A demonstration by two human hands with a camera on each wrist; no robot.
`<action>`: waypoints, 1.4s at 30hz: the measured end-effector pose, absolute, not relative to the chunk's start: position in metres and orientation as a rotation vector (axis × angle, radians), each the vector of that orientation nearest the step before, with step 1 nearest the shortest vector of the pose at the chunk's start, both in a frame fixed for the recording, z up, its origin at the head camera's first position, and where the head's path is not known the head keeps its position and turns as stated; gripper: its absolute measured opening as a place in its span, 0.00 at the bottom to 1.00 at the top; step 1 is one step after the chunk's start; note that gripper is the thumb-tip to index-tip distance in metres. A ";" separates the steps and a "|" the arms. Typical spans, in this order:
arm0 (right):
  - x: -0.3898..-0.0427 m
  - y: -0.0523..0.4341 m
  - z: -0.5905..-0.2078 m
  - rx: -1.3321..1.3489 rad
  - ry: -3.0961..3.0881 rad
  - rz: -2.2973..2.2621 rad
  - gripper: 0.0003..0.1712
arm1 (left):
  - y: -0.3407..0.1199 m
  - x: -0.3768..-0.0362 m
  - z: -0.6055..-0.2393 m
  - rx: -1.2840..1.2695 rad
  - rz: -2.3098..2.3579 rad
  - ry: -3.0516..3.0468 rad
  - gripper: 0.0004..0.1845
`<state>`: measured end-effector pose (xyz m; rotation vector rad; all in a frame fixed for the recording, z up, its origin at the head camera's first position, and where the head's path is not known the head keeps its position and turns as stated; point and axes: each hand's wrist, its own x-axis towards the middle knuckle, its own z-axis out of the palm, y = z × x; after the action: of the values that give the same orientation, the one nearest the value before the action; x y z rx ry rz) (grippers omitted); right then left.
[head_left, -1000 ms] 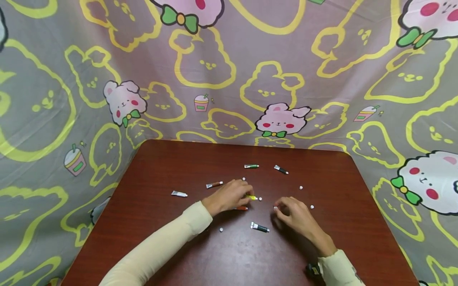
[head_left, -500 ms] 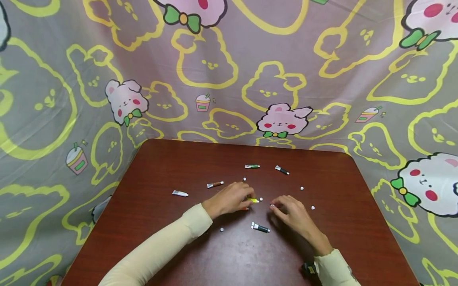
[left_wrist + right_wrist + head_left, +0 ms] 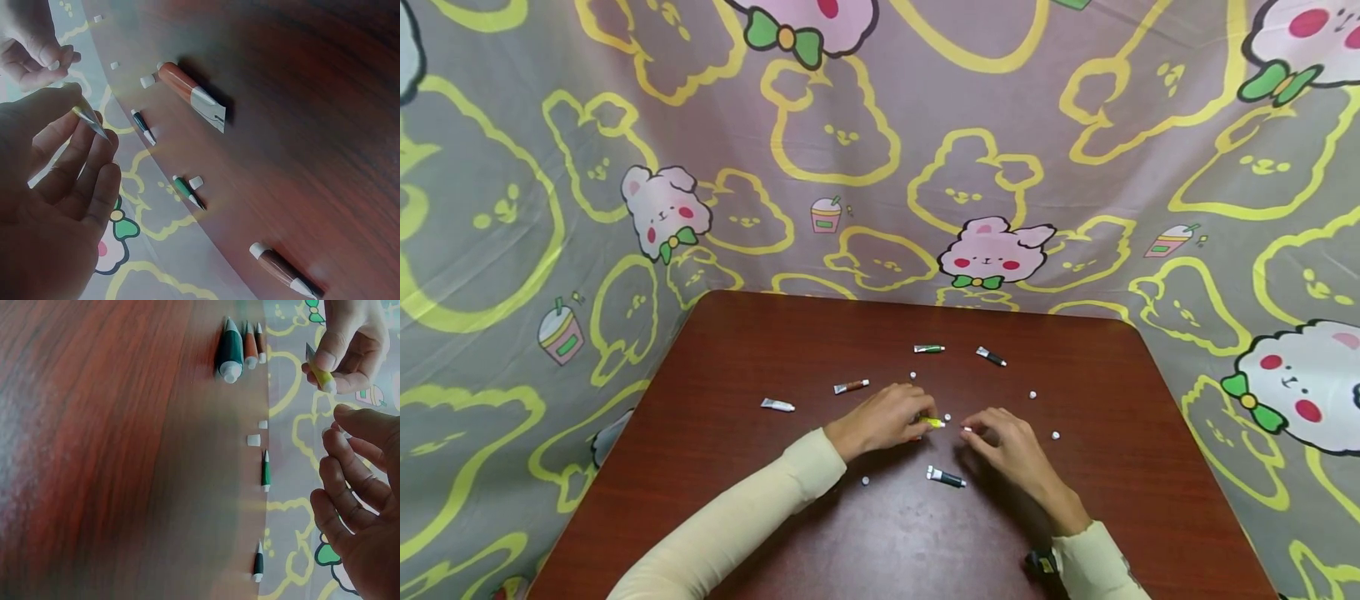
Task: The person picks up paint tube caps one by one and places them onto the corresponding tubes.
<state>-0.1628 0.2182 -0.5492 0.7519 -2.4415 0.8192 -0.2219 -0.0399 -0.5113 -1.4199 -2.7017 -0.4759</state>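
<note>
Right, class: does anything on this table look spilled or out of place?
Nothing looks spilled, but several small white caps lie loose across the table, oddly separate from the tubes they seem meant to close.

Head view: set above and behind the left grip [image 3: 886, 414] and right grip [image 3: 1018, 446], facing forward and down; the most distant, covering the tabletop [image 3: 880, 533] around both grips and the patterned cloth [image 3: 880, 150] beyond. Left wrist view: close at the left grip, looking past it, tabletop aslant. Right wrist view: close at the right grip, tabletop turned sideways. All three share both grips and the yellow tube [image 3: 934, 422] in the left grip.
</note>
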 end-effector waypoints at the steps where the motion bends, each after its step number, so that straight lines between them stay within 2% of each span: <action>1: -0.163 0.218 -0.549 0.751 -2.439 0.825 0.11 | -0.040 -0.222 -0.512 -1.423 -0.480 -2.702 0.06; 42: -0.162 0.197 -0.552 0.731 -2.452 0.954 0.10 | -0.034 -0.215 -0.514 -1.462 -0.522 -2.678 0.06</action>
<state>-0.1616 0.1968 -0.5521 0.7311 -2.4525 0.9541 -0.2154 -0.0337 -0.5143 -1.4618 -2.6776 -0.5223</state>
